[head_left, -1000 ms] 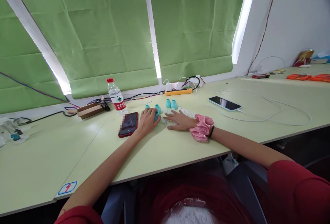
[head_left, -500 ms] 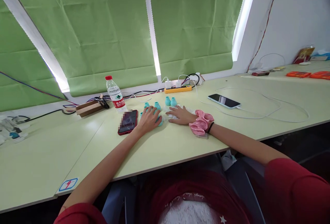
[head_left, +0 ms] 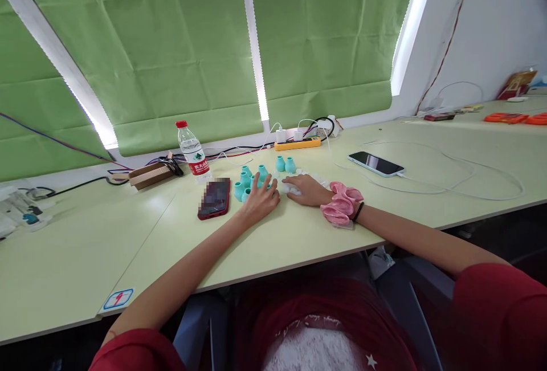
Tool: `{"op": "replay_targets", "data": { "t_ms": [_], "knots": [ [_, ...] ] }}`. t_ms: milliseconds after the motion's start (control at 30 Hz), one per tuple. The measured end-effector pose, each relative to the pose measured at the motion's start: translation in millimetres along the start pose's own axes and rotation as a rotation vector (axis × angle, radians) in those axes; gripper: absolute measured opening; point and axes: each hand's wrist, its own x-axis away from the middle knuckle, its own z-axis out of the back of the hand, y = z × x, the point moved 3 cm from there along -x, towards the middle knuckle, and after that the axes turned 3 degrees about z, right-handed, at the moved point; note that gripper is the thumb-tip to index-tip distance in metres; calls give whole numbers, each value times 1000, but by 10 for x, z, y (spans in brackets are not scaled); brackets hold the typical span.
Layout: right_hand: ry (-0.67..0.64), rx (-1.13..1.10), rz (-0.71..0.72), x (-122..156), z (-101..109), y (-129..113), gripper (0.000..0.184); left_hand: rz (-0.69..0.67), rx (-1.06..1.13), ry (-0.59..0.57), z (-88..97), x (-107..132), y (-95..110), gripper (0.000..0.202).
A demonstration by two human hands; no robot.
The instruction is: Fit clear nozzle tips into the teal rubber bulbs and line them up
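Note:
Small teal vase-shaped pieces point(head_left: 247, 179) stand in a cluster on the table point(head_left: 171, 268). At the cluster's right front edge is my left hand point(head_left: 262, 200), its fingers spread over the nearest pieces and partly hiding them. Two more teal pieces point(head_left: 285, 164) stand apart, behind the gap between my hands. My right hand point(head_left: 311, 190), with a pink scrunchie point(head_left: 341, 204) at the wrist, rests palm down with its fingers stretched over whitish translucent pieces point(head_left: 292, 188). These are too small and covered to make out.
Left of the cluster lie a red-cased phone point(head_left: 214, 199) and a water bottle point(head_left: 194, 154). A yellow power strip point(head_left: 298, 143) sits behind. On the right, a light blue phone point(head_left: 376, 164) has a long white cable. A cardboard box point(head_left: 149, 175) stands back left.
My left hand has drawn back and to the right, uncovering more of the teal pieces. My right hand stays over the translucent pieces, its fingers closer together. The view has shifted slightly.

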Motion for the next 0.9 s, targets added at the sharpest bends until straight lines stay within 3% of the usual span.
{"op": "replay_targets", "data": {
  "t_ms": [233, 567, 767, 900],
  "knots": [
    [6, -104, 11, -23, 116, 20, 46, 54, 29, -33, 16, 5, 85, 25],
    [-38, -84, 36, -61, 171, 176, 28, 205, 202, -19, -63, 22, 53, 19],
    [-2, -120, 51, -47, 214, 162, 25, 172, 168, 20, -20, 14, 68, 20],
    [17, -99, 52, -42, 232, 149, 25, 71, 240, 5, 36, -15, 155, 28]
  ]
}}
